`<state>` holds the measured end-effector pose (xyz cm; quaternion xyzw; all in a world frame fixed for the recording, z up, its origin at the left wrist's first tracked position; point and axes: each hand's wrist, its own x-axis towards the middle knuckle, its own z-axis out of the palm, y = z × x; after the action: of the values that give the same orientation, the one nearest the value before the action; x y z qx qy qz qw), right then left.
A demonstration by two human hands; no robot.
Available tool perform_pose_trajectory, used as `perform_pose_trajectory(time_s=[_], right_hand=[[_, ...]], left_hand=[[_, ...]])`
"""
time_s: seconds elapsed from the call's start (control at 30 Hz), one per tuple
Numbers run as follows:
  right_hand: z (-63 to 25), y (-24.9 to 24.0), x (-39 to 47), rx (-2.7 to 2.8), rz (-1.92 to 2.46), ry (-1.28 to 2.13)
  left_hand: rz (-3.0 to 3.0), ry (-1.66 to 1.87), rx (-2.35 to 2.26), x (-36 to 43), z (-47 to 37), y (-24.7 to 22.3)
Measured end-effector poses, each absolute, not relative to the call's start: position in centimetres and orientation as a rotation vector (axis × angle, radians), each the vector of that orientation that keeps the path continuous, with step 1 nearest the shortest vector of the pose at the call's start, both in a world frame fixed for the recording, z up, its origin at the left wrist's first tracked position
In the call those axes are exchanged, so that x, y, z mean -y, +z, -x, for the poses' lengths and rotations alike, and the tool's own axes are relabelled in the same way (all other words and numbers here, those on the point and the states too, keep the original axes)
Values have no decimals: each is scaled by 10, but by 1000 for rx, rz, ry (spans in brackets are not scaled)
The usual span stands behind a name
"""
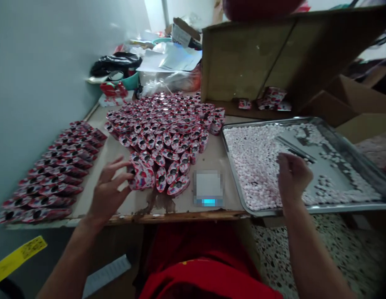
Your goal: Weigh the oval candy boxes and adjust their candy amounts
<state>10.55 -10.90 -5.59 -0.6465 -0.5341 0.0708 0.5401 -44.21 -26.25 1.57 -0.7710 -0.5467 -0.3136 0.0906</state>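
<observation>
My left hand [109, 189] is at the front of a crowd of small open pouches [168, 118], printed in red, pink and white. Its thumb and fingers close on the left end of one tilted pouch [144, 176]. My right hand [293, 176] is over a shallow metal tray [239, 195], fingers curled together; what they hold, if anything, is hidden. Small pale pink and white pellets [255, 166] cover much of the tray's left side. Just beyond the right hand, a long metal strip [295, 148] lies among them. Between my hands sits a small scale [208, 187] with a lit blue display.
Rows of similar pouches [55, 170] stand at the table's left, along the wall. A large cardboard box [242, 62] rises behind the tray, a few packets [272, 97] inside. Papers [170, 58] and a teal basin [130, 81] crowd the back. The wooden table edge [186, 216] runs before me.
</observation>
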Motion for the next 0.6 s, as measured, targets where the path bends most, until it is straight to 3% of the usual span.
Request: perform_pose_trajectory(time_s=[0.17,0.37,0.5,0.6], right_hand=[[-100,-53,110,1262,1418,235],[-106,-44,116,1587,1471,258],[-115,-25,121,1994,1535,247],[-113,-17,124,2271,1556,221]], left_hand=[[2340,-970,1442,248,349,64],[2433,-602,1497,207,226,13],[2458,-481,1636,207,212,-1],[2385,-664,1690,217,230,16]])
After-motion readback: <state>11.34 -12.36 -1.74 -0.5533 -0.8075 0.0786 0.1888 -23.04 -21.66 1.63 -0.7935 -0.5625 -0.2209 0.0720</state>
